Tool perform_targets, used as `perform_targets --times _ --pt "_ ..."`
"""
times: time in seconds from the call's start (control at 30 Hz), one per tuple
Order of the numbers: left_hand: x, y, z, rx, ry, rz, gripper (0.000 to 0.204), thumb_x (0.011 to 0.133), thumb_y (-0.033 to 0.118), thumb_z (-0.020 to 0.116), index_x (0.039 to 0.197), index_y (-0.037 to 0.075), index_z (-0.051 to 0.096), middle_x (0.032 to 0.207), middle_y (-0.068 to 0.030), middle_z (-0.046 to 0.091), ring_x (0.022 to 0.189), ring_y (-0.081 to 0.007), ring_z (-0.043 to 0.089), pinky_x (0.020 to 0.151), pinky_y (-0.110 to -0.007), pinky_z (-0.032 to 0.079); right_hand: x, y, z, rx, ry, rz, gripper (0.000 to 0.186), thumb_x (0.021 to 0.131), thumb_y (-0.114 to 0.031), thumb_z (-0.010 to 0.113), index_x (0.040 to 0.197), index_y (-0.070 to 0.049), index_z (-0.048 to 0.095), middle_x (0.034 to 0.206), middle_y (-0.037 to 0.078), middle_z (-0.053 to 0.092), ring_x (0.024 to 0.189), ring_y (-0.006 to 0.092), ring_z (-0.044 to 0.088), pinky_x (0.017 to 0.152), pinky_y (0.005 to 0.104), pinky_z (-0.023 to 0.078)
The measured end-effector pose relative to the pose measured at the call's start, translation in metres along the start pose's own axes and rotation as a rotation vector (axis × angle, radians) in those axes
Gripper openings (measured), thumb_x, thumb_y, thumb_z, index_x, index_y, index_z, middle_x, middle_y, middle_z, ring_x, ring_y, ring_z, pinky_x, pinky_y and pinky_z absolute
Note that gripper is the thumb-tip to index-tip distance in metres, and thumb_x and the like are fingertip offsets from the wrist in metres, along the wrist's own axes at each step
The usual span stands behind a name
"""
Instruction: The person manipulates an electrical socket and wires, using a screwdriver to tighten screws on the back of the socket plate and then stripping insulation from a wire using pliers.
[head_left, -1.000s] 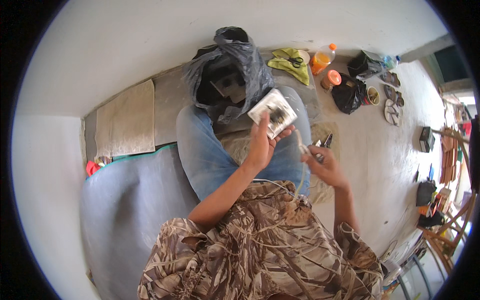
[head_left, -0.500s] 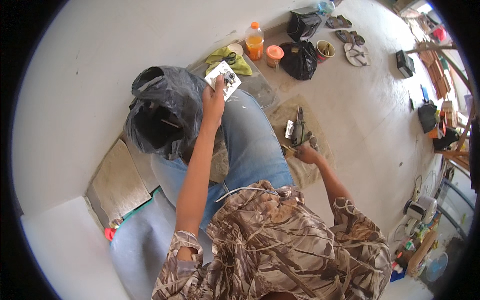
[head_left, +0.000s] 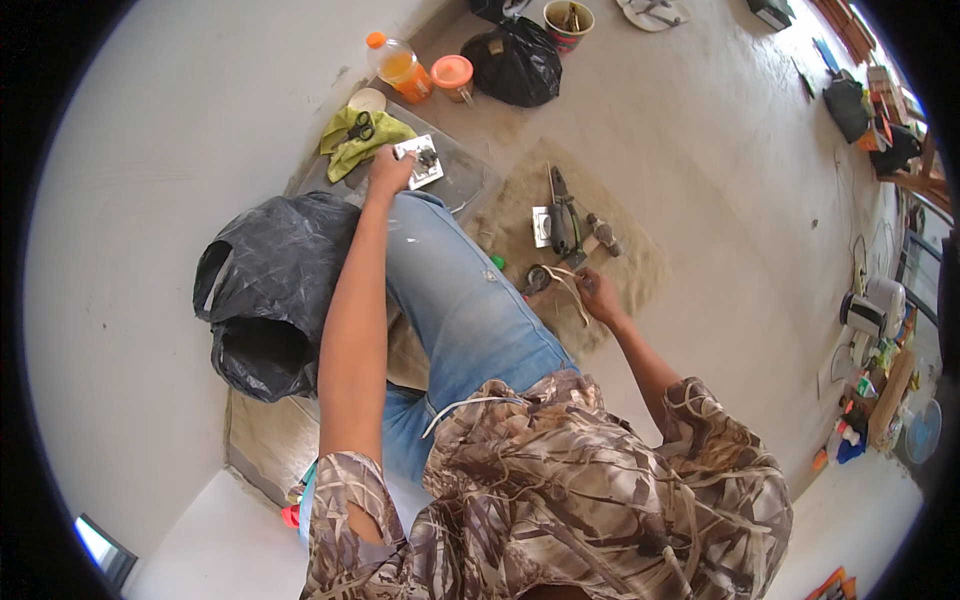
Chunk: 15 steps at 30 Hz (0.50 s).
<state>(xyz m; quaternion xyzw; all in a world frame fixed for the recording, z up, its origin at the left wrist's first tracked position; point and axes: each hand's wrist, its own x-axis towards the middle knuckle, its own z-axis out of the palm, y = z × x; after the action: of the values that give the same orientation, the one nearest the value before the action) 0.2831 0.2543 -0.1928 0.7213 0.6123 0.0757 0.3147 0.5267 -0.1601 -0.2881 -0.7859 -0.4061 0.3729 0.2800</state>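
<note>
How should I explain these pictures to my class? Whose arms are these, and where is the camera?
There is no robot: these are a person's bare hands. One wide fisheye camera worn on the head looks down, so straight edges bend near the rim. The left hand holds a white square plate. The right hand is low over a brown mat, beside a pale strip; whether it grips it is hard to tell. On the mat lie a hammer, a pliers-like tool and a small white piece. A dark bag sits by the left forearm.
</note>
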Motion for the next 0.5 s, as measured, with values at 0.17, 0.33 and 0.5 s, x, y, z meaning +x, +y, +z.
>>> perform_targets --times 0.17,0.33,0.5 --pt "0.002 -0.002 -0.009 -0.197 -0.138 -0.262 0.044 0.082 0.031 0.066 0.104 -0.008 0.066 0.088 -0.0223 0.07 0.08 -0.0339 0.069 0.079 -0.042 0.052 -0.011 -0.005 -0.015 -0.183 0.088 0.179 0.028 0.093 -0.029 0.059 0.106 -0.005 0.064 0.08 0.022 0.068 0.078 0.0415 0.066 0.071 0.0471 0.051" --pt "0.001 -0.046 -0.011 0.029 0.031 -0.162 0.049 0.083 0.038 0.066 0.11 -0.003 0.065 0.096 -0.0199 0.071 0.09 -0.0353 0.068 0.083 -0.041 0.051 -0.019 -0.027 -0.017 -0.21 0.081 0.143 0.033 0.092 -0.032 0.06 0.111 -0.004 0.063 0.107 0.022 0.064 0.097 0.0408 0.062 0.082 0.0458 0.05" --pt "-0.064 0.009 -0.023 0.122 0.196 -0.036 0.051 0.085 0.042 0.065 0.117 0.003 0.064 0.112 -0.0196 0.068 0.109 -0.0366 0.062 0.095 -0.044 0.046 -0.004 -0.076 -0.02 0.118 -0.082 -0.078 0.044 0.098 -0.037 0.051 0.129 -0.004 0.055 0.133 0.017 0.054 0.118 0.0318 0.055 0.097 0.0416 0.045"
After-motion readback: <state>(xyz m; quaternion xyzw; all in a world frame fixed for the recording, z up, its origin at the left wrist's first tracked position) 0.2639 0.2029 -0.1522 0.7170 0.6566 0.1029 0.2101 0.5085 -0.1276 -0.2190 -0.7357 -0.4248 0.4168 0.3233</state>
